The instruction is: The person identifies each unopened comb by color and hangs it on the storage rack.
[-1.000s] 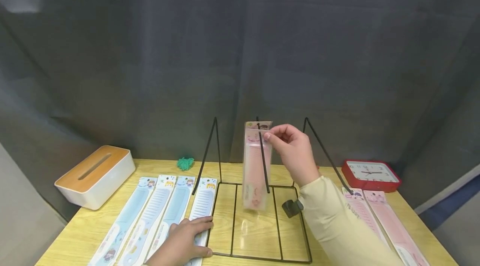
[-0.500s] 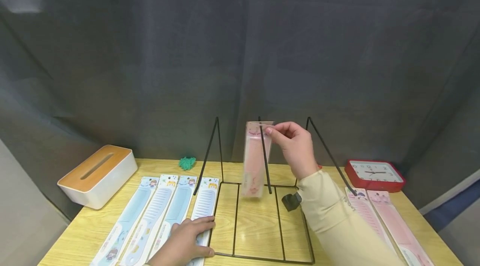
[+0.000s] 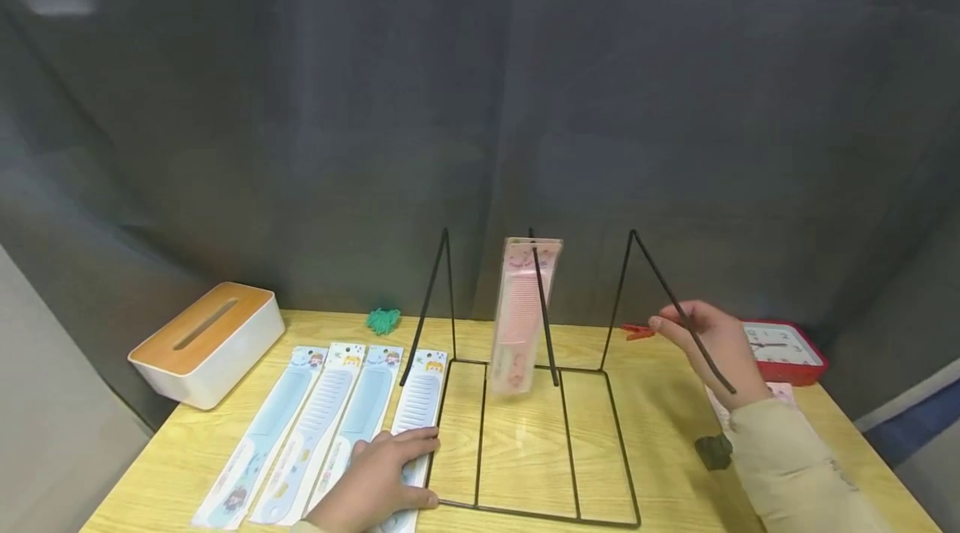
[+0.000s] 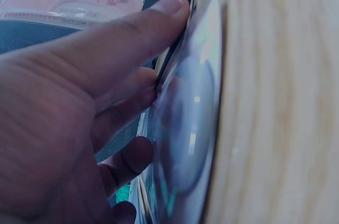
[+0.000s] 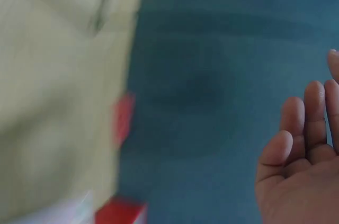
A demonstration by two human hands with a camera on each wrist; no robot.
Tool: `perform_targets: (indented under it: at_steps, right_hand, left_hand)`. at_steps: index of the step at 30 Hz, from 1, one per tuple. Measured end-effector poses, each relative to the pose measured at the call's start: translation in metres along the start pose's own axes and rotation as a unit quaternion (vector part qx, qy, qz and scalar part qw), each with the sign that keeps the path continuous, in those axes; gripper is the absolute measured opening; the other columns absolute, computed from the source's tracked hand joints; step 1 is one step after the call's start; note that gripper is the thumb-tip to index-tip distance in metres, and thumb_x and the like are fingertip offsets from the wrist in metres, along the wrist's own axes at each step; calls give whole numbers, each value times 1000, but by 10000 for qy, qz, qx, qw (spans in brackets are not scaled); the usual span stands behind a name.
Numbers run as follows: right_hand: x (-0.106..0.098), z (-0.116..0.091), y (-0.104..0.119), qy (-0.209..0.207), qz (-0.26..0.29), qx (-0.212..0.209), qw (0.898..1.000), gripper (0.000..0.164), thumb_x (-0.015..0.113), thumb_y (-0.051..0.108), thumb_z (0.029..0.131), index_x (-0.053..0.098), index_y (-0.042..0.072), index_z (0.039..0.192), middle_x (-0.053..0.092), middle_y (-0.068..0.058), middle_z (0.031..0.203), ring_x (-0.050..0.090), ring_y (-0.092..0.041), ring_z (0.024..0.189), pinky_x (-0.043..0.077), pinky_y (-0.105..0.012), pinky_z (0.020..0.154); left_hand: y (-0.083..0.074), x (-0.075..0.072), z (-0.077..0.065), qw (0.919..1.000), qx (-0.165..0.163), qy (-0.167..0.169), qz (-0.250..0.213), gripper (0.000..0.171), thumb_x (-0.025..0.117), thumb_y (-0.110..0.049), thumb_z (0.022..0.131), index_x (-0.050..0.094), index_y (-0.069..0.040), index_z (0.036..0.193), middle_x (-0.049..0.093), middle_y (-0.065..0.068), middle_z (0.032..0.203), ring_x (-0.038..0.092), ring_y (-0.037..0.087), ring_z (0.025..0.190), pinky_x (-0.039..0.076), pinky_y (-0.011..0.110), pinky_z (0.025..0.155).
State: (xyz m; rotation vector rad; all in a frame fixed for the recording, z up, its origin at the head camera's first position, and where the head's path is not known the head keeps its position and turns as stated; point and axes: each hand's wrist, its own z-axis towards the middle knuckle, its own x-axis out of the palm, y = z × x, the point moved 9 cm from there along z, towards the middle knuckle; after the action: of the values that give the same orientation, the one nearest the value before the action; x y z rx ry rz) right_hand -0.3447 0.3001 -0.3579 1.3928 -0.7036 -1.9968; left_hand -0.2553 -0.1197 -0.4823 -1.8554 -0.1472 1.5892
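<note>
The left hand [image 3: 378,476] lies nearest, fingers parted and grasping nothing, touching the black wire rack [image 3: 481,433] over a packaged blue comb [image 3: 418,404]. Farther in, a packaged pink comb [image 3: 516,316], fine-toothed in a clear sleeve with printed top, hangs slightly tilted from the rack's middle prong. Beside its right prong, the right hand [image 3: 723,345] has released, loosely bent fingers near a red clip [image 3: 638,333].

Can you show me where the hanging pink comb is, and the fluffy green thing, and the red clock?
Pink comb [image 3: 519,309]: head view, on its toothed part.
Fluffy green thing [image 3: 383,321]: head view, on its middle.
Red clock [image 3: 784,346]: head view, on its white face.
</note>
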Motion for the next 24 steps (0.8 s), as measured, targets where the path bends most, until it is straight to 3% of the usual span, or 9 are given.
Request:
perform_targets:
  at_steps: [6,10,13,17,24]
  right_hand:
    - [-19,-6,-103,342,-672,997,9922,54,63,45,97,64,-4,119,66,-27,115,62,-38,101,49,-39,74]
    - [-24,-15,-147,499,-992,1695,9792,49,66,33,95,60,-9,118,64,-32,113,60,-42,96,48,-50,76]
    - [-23,-17,-168,439,-1118,1996,9725,47,69,28,92,58,-11,118,63,-33,111,59,-45,95,47,-55,78]
    - [-22,-19,-190,287,-1237,2371,9632,47,75,25,88,58,-8,117,64,-30,109,58,-43,93,47,-54,76]
    - [-22,-12,-196,394,-1497,2294,9609,44,79,17,84,57,-6,114,63,-28,105,58,-39,87,47,-50,71]
  left_hand:
    - [0,0,1,10000,-42,54,-26,75,83,-52,74,63,-16,137,53,-6,148,54,29,118,29,40,76]
    - [1,1,1,9998,-95,157,-71,76,82,-52,74,63,-16,138,52,-7,149,53,30,119,31,42,78]
    - [2,2,1,9997,-127,191,-83,76,83,-52,74,63,-16,137,52,-6,150,53,31,120,31,42,79]
    - [3,4,2,9996,-125,244,-117,75,82,-52,74,63,-16,137,51,-6,150,53,33,121,31,42,79]
    - [3,4,4,9995,-127,271,-131,75,83,-51,74,63,-16,137,51,-4,150,52,36,123,32,44,80]
